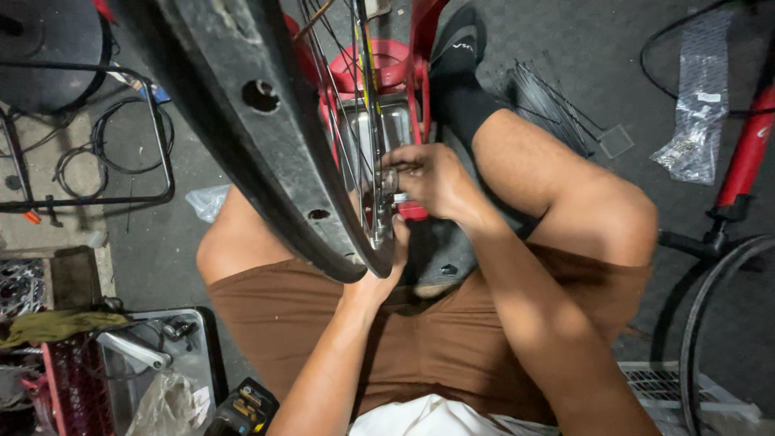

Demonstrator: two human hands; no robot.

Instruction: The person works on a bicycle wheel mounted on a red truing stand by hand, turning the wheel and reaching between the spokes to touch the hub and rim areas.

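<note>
The bicycle wheel (266, 153) stands on edge in a red truing stand (420, 48) between the knees, its plane running near to far. The right hand (436, 179) pinches the spokes at the rim; the left hand (379, 278) cups the rim's near edge from below.

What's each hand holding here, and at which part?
The left hand steadies the bicycle wheel from below, at the rim's bottom edge. The right hand pinches something small at the rim by the spokes; too small to identify.
</note>
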